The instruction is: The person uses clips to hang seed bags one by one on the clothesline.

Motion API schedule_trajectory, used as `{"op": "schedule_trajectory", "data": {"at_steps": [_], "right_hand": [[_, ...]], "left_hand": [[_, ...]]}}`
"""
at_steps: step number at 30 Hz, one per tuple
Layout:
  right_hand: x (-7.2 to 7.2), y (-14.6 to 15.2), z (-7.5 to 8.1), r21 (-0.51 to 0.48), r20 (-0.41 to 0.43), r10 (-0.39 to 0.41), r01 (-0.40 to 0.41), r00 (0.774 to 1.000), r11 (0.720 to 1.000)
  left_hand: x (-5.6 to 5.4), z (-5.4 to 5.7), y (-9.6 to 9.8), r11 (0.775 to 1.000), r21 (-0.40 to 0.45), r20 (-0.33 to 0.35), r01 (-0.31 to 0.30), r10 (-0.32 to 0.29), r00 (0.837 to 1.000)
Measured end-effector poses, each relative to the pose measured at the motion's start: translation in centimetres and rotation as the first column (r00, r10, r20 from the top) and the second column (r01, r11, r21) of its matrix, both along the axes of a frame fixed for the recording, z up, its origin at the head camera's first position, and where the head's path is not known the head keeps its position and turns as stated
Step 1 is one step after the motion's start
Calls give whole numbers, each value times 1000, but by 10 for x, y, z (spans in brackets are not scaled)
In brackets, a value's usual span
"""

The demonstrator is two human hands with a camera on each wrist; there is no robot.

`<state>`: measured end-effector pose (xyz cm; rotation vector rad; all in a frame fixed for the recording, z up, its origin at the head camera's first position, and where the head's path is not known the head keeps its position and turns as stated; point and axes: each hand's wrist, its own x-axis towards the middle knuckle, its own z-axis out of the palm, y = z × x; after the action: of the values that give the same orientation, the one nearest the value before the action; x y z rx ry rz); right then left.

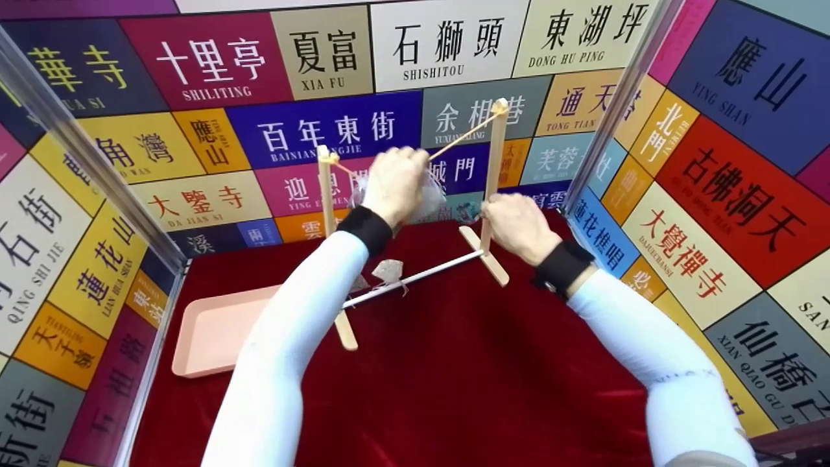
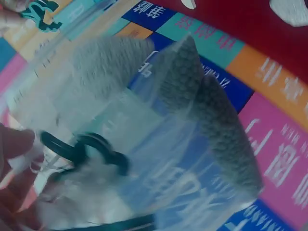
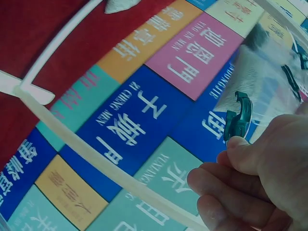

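In the head view my left hand is raised at the string between two wooden posts, its fingers curled. It grips a clear plastic bag. Grey, rough-textured pieces show in or behind the bag in the left wrist view, blurred. Dark green clips sit beside the left fingers; how they are attached is unclear. My right hand is beside the right wooden post. Between thumb and forefinger it pinches a green plastic clip, apart from the bag.
The wooden stand has a left post, flat feet and a low white rod. A pale, rough piece is near the rod. A pink tray lies left on the red cloth. Panels with printed signs surround the table.
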<state>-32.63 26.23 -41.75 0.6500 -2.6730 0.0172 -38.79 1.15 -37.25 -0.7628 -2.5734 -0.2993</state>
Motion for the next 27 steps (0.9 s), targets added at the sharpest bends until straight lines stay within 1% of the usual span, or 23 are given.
{"op": "schedule_trajectory", "data": {"at_steps": [2, 4, 6, 8, 11, 15, 18, 22, 24, 27], "right_hand": [[-7, -8, 9, -11, 18, -10, 10, 1000, 1000], [-14, -16, 21, -22, 22, -16, 16, 1000, 1000], [-20, -24, 33, -27, 16, -19, 20, 1000, 999], [-24, -32, 46, -27, -9, -17, 17, 1000, 999], [-33, -42, 63, -13, -61, -6, 5, 998, 1000], [-47, -55, 83, 63, -110, 13, -6, 994, 998], [-56, -64, 96, 143, -90, 29, -16, 995, 990], [-61, -78, 110, 217, -14, 45, -41, 999, 975], [-62, -87, 113, 241, 8, 42, -43, 999, 970], [-62, -98, 113, 273, 29, 46, -52, 999, 961]], "left_hand": [[-8, 1, -3, 993, 90, 60, -72, 67, 996], [-13, 1, -6, 978, 164, 121, -132, 113, 986], [-15, 1, -9, 962, 217, 172, -165, 129, 977], [-16, 2, -9, 954, 244, 200, -177, 129, 971], [-15, 4, -10, 952, 258, 209, -166, 113, 971], [-15, 5, -12, 955, 260, 211, -144, 89, 973], [-16, 5, -13, 958, 261, 209, -117, 62, 976], [-15, 3, -15, 965, 252, 189, -72, 24, 982], [-14, 3, -16, 967, 247, 171, -57, 15, 985], [-12, 4, -17, 973, 227, 132, -49, 19, 991]]}}
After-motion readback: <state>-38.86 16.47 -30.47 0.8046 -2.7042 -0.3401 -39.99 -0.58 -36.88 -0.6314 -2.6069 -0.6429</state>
